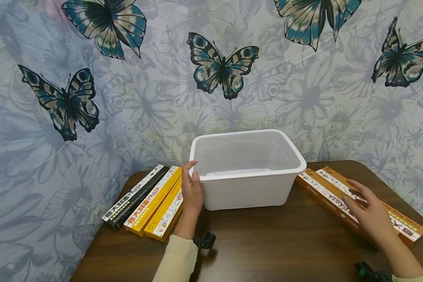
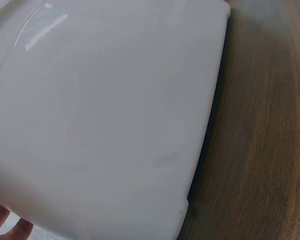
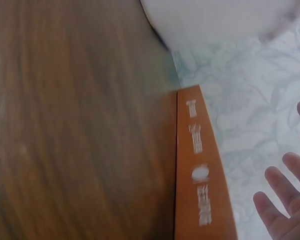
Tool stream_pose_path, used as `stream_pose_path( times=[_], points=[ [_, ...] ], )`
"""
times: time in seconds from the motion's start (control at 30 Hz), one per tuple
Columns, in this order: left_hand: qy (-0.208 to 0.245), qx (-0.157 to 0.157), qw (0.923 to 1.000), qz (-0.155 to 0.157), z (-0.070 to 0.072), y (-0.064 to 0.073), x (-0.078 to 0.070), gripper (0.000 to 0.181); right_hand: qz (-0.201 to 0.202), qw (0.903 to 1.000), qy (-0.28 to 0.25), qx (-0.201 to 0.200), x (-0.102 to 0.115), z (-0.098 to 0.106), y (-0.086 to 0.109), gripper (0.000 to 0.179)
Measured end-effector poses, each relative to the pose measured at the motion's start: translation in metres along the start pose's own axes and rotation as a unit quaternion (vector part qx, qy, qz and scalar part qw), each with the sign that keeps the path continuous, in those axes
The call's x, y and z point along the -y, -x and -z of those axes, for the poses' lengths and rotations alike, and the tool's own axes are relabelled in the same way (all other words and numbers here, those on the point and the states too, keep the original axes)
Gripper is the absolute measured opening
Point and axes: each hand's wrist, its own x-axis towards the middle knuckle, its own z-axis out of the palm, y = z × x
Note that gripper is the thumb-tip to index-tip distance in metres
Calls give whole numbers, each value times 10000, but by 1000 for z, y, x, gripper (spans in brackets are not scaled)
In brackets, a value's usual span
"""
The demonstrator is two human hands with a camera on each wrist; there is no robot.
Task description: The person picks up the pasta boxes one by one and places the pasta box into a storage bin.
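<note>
The wood-grained worktop (image 1: 253, 243) runs off the bottom of the frame. On it, at centre, I have the smooth, round-cornered white tub (image 1: 246, 192), with open room below. Long printed yellow cartons (image 1: 155, 199) lie left, brown cartons (image 1: 328, 197) right. My left grip (image 1: 192, 196) pinches the tub's rim, hiding one yellow end; my right grip (image 1: 370, 217) spreads over the brown pair, contact unclear.
</note>
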Motion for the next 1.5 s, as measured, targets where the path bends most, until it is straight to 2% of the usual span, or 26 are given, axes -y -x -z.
stream_pose_path(
  times=[0.17,0.57,0.77,1.0,1.23,1.5],
  points=[
    [28,7,10000,16,0,0,0,41,-12,9998,-81,-183,-12,3,2,61],
    [-42,32,10000,58,0,0,0,41,-347,9975,484,-381,-30,10,9,63],
    [-4,63,10000,65,0,0,0,41,-631,9950,736,-239,-37,17,7,65],
    [-68,18,10000,14,0,0,0,43,-654,9928,987,-200,-46,26,6,67],
    [-31,65,9999,142,1,0,-1,42,-821,9837,1581,-248,-54,38,7,71],
    [-20,67,9999,72,0,0,1,42,-1125,9838,1396,-96,-67,47,12,81]
  ],
)
